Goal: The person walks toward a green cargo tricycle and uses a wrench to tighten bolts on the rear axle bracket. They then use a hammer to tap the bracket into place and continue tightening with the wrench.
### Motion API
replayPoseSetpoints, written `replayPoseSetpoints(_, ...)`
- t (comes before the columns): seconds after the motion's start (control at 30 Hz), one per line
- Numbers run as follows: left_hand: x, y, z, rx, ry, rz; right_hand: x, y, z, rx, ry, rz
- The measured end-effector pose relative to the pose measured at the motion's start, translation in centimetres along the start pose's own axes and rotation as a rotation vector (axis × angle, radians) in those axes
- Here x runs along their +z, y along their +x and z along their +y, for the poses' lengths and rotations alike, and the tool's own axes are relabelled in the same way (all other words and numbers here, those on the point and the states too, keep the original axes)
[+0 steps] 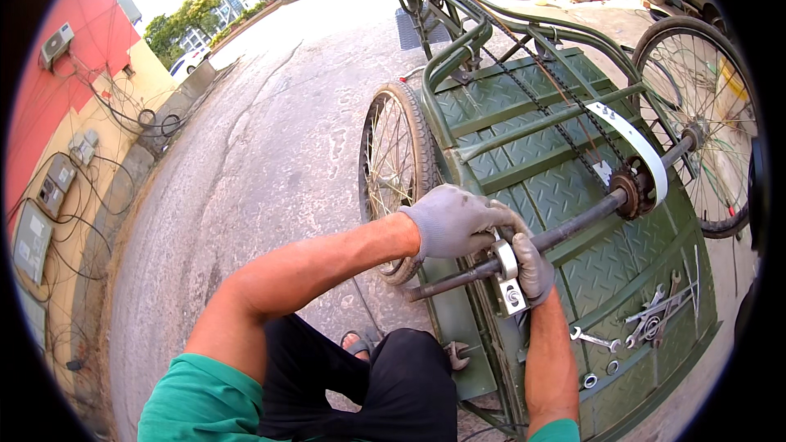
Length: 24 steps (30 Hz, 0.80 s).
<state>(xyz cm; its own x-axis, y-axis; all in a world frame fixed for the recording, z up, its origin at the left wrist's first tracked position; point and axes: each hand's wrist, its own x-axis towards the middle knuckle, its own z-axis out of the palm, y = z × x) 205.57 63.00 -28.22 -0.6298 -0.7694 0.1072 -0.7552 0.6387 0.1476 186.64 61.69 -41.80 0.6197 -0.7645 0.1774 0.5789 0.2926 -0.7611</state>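
Observation:
A dark axle (577, 227) lies across a green cargo tricycle frame (524, 165), with a toothed sprocket (629, 193) and chain near its right end. Around its left part sits a metal bearing block (509, 288) with a bolted foot. My left hand (454, 219), in a grey glove, reaches over the axle just above the block, fingers curled and pressed together; what they pinch is hidden. My right hand (534, 268), also gloved, closes on the block from the right side, its fingers beside the axle. A white curved metal strip (639, 141) arches beside the sprocket.
On the green tread-plate bed lie several wrenches (596, 339) and two metal rings (589, 381). An adjustable wrench (457, 355) rests at the near left edge. Spoked wheels stand at left (399, 165) and right (696, 106). Wires and meter boxes (56, 184) line the left wall.

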Motion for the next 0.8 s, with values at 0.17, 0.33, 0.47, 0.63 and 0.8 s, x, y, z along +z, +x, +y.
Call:
replayPoseSetpoints(0.17, 0.5, 0.4, 0.2, -0.104, 0.077, -0.096, 0.1, 0.1, -0.3, -0.026, 0.004, -0.051)
replayPoseSetpoints(0.33, 0.3, -0.3, -0.2, 0.045, -0.019, 0.064, 0.2, 0.0, -0.1, -0.022, -0.003, -0.019)
replayPoseSetpoints(0.47, 0.8, -0.2, -0.4, -0.114, 0.029, -0.080, 1.2, 0.1, -0.4, -0.018, 0.031, 0.006)
replayPoseSetpoints(0.63, 0.6, -0.1, -0.1, -0.073, 0.006, -0.038, 0.9, 0.0, -0.2, -0.049, -0.019, 0.010)
replayPoseSetpoints(0.8, -0.3, 0.1, 0.8, -0.198, 0.021, -0.129, 0.2, -0.2, 0.0, -0.016, -0.020, -0.011)
